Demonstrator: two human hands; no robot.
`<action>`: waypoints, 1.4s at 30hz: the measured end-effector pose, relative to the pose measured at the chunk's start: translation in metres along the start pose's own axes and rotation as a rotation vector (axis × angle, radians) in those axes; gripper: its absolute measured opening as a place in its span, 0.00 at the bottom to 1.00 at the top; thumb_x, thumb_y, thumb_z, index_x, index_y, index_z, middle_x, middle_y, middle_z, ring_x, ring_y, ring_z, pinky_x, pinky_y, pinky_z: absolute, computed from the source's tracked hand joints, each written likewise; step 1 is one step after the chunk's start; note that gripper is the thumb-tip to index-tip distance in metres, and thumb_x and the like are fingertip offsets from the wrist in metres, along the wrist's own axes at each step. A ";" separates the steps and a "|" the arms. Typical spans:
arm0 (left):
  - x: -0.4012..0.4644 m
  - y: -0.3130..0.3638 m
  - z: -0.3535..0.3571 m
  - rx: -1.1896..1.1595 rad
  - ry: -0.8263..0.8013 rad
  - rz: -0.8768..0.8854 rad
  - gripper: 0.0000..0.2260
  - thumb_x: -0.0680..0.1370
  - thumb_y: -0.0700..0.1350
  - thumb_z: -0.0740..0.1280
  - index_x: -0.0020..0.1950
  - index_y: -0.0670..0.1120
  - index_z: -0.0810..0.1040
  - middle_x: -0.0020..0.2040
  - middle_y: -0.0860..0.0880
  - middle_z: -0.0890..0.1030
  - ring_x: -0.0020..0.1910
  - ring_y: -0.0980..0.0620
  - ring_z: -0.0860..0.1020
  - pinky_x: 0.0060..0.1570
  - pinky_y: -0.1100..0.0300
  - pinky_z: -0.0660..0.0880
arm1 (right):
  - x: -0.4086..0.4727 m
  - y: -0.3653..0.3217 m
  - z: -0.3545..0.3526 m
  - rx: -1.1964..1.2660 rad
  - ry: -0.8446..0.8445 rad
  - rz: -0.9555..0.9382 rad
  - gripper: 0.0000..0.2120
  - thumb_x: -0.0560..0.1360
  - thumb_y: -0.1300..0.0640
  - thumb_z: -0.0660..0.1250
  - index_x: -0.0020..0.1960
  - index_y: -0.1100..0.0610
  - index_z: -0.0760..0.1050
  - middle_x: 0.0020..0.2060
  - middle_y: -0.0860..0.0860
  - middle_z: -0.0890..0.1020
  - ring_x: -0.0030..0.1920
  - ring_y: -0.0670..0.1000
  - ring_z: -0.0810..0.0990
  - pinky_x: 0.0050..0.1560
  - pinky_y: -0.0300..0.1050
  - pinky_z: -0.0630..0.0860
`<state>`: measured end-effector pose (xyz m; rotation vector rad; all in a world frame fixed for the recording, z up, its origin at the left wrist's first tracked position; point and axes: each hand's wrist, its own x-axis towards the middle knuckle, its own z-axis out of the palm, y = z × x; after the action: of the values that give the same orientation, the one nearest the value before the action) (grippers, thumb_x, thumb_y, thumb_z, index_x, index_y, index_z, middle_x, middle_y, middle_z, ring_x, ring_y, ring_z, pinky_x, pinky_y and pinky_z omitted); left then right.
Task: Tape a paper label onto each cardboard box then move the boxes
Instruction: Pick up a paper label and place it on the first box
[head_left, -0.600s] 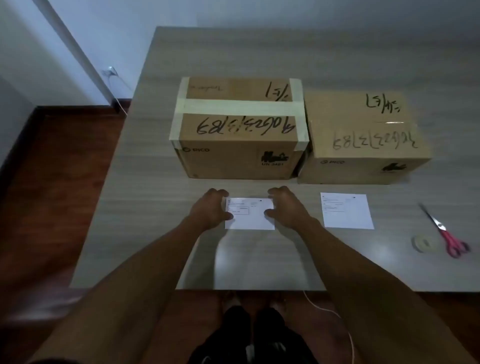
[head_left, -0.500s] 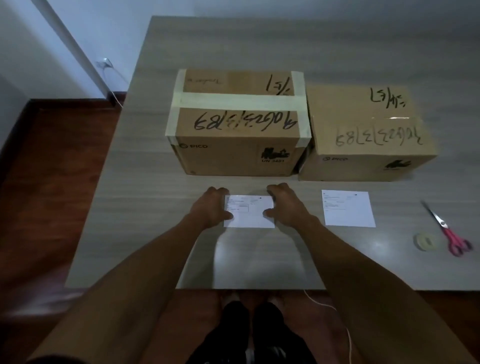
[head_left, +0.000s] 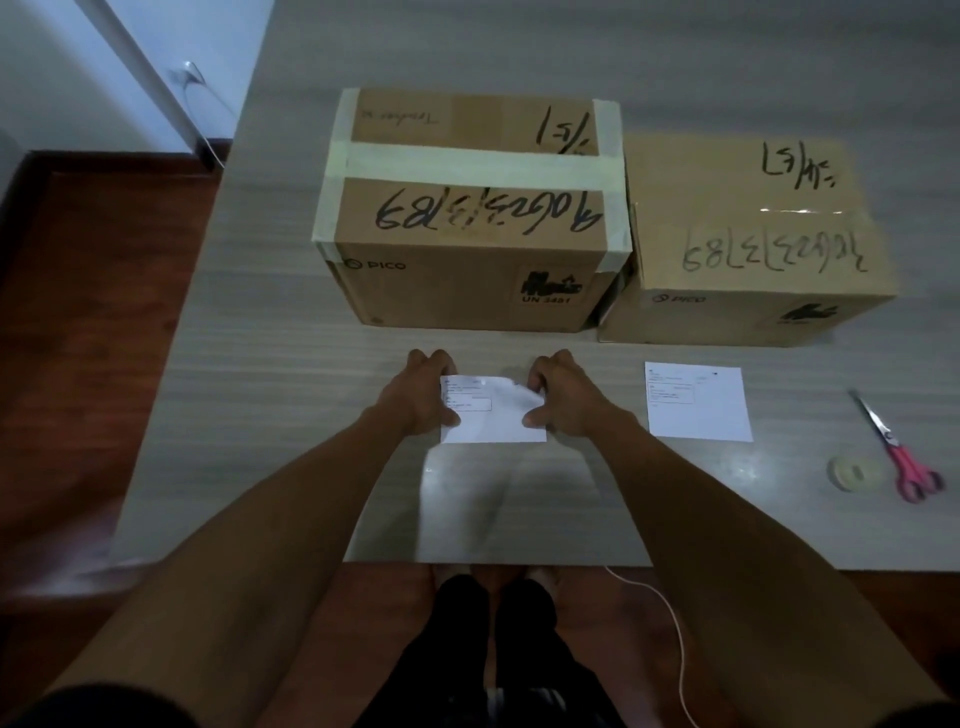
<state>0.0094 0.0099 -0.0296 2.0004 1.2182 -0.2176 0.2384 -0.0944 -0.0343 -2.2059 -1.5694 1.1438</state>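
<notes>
Left hand (head_left: 422, 396) pinching left edge of paper label (head_left: 491, 412); right hand (head_left: 563, 397) pinching right edge, top right corner curled up; label near front of counter (head_left: 249, 395), before taped cardboard box (head_left: 470, 218); second cardboard box (head_left: 753, 244) just beside it on right; second label (head_left: 698, 401) flat before that box; tape roll (head_left: 852, 473) and pink-handled scissors (head_left: 896, 449) far right, close together.
</notes>
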 end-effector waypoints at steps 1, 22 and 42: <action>-0.001 0.000 0.000 -0.022 0.010 0.021 0.24 0.67 0.40 0.81 0.53 0.50 0.71 0.56 0.48 0.71 0.49 0.46 0.76 0.49 0.51 0.78 | -0.002 0.000 0.000 0.035 0.005 -0.005 0.23 0.65 0.63 0.81 0.52 0.58 0.72 0.50 0.53 0.71 0.47 0.55 0.73 0.44 0.51 0.76; -0.059 0.069 -0.152 -0.816 -0.026 0.055 0.11 0.77 0.37 0.73 0.59 0.41 0.83 0.53 0.45 0.87 0.54 0.46 0.84 0.54 0.52 0.81 | -0.057 -0.092 -0.141 0.603 0.110 -0.111 0.09 0.78 0.63 0.73 0.57 0.62 0.82 0.46 0.56 0.86 0.41 0.49 0.85 0.42 0.42 0.81; 0.015 0.105 -0.211 -0.884 0.543 0.056 0.07 0.74 0.34 0.76 0.50 0.37 0.82 0.47 0.44 0.88 0.44 0.47 0.87 0.46 0.45 0.85 | 0.033 -0.153 -0.210 0.610 0.579 -0.047 0.08 0.71 0.65 0.76 0.37 0.59 0.79 0.41 0.56 0.86 0.42 0.53 0.85 0.46 0.56 0.82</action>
<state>0.0533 0.1390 0.1636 1.3145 1.2578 0.8114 0.2772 0.0529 0.1791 -1.8323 -0.8787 0.7307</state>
